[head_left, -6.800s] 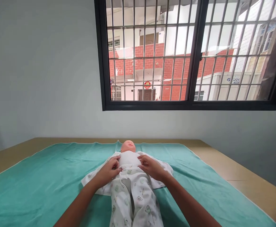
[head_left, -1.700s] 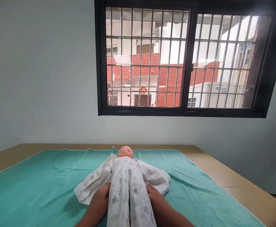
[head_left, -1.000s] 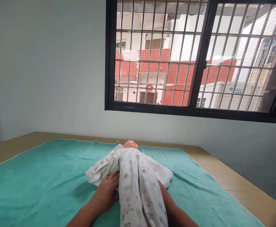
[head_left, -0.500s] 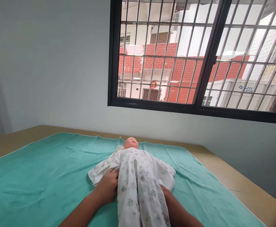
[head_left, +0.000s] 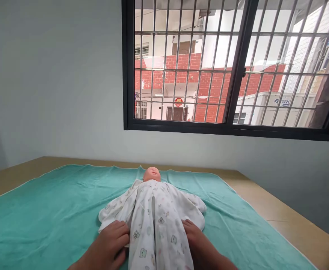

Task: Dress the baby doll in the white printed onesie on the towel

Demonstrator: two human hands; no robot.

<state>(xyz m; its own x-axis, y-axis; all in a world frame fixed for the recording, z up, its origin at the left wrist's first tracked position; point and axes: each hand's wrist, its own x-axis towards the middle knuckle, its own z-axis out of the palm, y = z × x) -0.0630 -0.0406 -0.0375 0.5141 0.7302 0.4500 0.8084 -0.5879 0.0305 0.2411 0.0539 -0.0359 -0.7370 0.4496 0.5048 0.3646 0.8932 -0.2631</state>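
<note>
A baby doll (head_left: 151,174) lies on its back on a teal blanket (head_left: 46,210), head toward the far wall. White printed baby clothes (head_left: 153,217) cover its body, the trouser legs running toward me. My left hand (head_left: 112,243) rests on the left side of the clothes with fingers curled against the fabric. My right hand (head_left: 194,238) presses the right side, its fingertips tucked at the cloth's edge. Whether either hand grips the fabric is not clear.
The blanket lies on a wooden platform (head_left: 282,213) that meets a pale wall. A black-framed barred window (head_left: 232,67) is above, with red brick buildings outside. The platform's right edge drops off at the far right.
Both hands have slid back toward me along the sides of the clothes. The camera has tilted level. Since the oldest frame, the trousers cover the doll's chest.
</note>
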